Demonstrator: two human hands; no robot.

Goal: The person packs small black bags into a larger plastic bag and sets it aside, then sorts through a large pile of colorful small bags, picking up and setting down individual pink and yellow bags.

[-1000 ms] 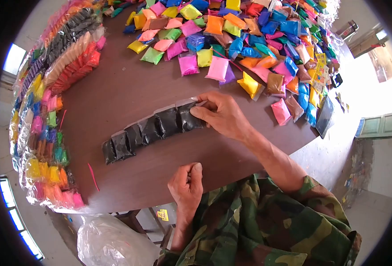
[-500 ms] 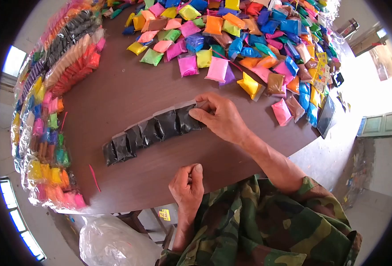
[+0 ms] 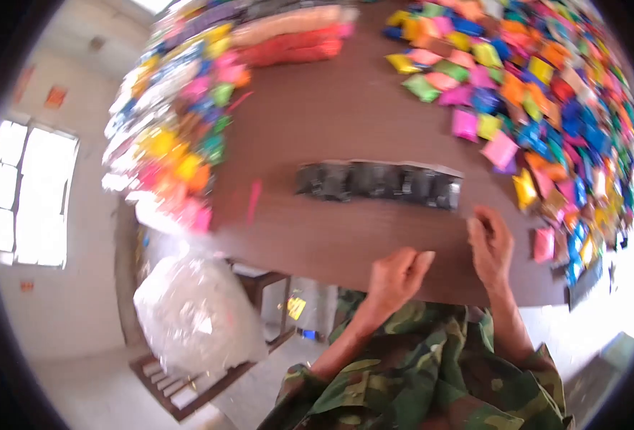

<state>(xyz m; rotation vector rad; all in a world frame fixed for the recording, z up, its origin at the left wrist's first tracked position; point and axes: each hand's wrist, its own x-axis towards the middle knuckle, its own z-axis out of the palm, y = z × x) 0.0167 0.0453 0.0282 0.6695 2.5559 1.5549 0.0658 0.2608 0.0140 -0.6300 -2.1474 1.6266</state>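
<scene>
A strip of several black packets (image 3: 378,181), joined side by side with a pale top edge, lies flat on the brown table (image 3: 310,115). Below its right end is my right hand (image 3: 492,245), apart from the strip, with loosely parted fingers and nothing visible in them. My left hand (image 3: 399,278) hovers over the table's near edge, fingers curled in and thumb laid along them; I see no object in it. Motion blurs both hands somewhat.
Loose colourful packets (image 3: 500,147) are heaped on the right. Bundled packet strips in clear wrap (image 3: 188,136) line the left side. A pink strip (image 3: 254,201) lies near them. A big clear plastic bag (image 3: 195,315) rests on a wooden stool (image 3: 181,408) below the table.
My right hand has let go of the black packet strip and drawn back toward me. The camera view has swung left, so the table's contents appear further right.
</scene>
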